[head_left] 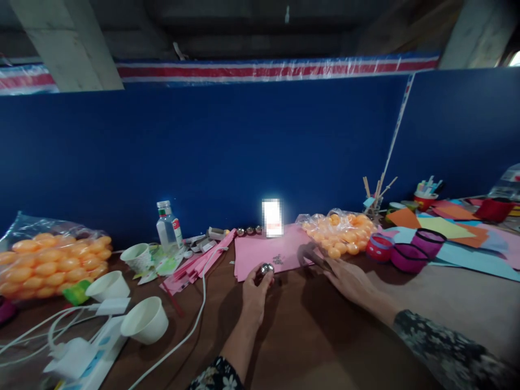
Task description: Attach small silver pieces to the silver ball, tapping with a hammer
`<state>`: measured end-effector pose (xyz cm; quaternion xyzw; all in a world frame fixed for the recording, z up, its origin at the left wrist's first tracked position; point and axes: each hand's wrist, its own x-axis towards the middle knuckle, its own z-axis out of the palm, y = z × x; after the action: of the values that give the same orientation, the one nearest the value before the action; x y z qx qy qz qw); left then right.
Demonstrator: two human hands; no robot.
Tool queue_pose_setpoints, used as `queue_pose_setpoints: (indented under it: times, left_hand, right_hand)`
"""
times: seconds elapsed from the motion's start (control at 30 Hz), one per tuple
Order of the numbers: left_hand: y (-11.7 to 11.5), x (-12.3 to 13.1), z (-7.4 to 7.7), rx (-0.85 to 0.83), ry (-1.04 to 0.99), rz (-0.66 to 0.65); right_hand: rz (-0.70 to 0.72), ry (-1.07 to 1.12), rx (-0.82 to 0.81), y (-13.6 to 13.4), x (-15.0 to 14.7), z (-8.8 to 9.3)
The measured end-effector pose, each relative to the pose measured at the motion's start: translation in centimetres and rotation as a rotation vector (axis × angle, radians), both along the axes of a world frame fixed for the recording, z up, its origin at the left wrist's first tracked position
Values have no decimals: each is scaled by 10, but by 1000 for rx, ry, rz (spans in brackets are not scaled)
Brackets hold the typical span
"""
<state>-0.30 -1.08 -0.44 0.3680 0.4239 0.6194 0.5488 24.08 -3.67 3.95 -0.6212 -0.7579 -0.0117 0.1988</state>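
Note:
My left hand (255, 290) is closed around a shiny metal ball (267, 268), with thumb and fingers on its sides. The ball is at the front edge of a pink paper sheet (252, 254). My right hand (345, 277) reaches in from the right, its fingers stretched out toward the sheet's right side. Part of those fingers lies in dark shadow, and I see nothing held there. Small dark marks or bits (278, 259) show on the sheet. Behind it, metal balls (249, 231) sit in a row beside a bright, blurred-out upright screen (272, 218).
Bags of orange balls stand left (44, 262) and right (349, 233). On the left are paper cups (145, 320), a bottle (168, 227), a power strip (99, 346), a white cable (201, 309) and pink strips (199, 265). Purple pouches (410, 257) and coloured paper (475, 257) lie right.

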Motion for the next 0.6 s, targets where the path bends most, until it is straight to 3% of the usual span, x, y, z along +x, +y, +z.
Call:
queue_pose_setpoints:
  times: [0.3,0.6]
  left_hand:
    - [-2,0,4,-4,44,-29]
    - [-5,0,6,36,186,-31]
  right_hand:
    - [-69,-114,-42,8,8,-6]
    - [-58,-235,24,6,12,-9]
